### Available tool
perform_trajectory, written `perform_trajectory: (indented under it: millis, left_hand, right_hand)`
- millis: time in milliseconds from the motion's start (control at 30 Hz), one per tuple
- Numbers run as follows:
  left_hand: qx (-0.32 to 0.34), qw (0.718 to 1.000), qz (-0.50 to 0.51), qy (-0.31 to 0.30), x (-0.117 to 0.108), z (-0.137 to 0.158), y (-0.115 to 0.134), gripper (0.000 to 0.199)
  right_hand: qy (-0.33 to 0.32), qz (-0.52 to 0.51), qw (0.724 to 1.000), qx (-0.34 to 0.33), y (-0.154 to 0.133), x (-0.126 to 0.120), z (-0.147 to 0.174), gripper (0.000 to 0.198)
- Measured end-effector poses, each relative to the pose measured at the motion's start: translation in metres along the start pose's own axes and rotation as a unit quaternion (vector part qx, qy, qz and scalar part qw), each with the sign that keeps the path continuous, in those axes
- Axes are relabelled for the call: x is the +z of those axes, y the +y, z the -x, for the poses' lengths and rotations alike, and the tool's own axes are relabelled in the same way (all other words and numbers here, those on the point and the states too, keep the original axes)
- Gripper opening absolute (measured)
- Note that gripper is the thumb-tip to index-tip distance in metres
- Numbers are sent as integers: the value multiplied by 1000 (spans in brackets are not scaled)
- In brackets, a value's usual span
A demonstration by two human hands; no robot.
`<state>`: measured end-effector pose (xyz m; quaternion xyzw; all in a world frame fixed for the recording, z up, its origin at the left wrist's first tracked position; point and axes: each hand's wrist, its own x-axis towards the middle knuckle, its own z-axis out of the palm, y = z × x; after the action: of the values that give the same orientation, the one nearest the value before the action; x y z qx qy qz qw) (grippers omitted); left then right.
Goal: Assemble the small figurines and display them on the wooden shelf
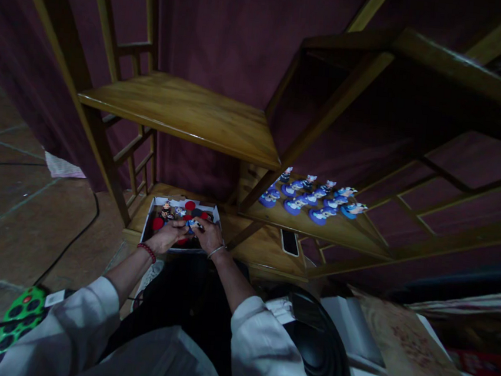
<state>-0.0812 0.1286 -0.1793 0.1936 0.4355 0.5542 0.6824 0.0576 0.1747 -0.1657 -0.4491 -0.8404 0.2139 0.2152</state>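
The left hand (167, 235) and right hand (209, 236) share a narrow grip on what looks like a blue-and-white figurine (193, 224), above the white box (146, 225) near the left edge of the lower shelf (267, 244).

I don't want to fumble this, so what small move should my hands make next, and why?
Probably lift the small blue-and-white piece up out of the white box: your left hand and right hand have it between their fingertips over the box, while figurines with blue and white on them stand on the shelf to the right.
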Motion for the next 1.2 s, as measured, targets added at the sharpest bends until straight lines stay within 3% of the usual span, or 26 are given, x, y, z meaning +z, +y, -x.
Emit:
perform_trajectory:
  millis: [467,900,1200]
  left_hand:
    - [-7,1000,22,-1,-7,-5,-5,8]
    - [-8,1000,-13,15,-3,-2,-4,14]
    - [-11,999,-27,34,7,6,1,14]
  right_hand:
    - [-43,48,997,-30,-2,-4,-1,28]
    - [-33,143,981,125,-26,2,3,33]
    - [-40,163,968,184,-35,6,0,32]
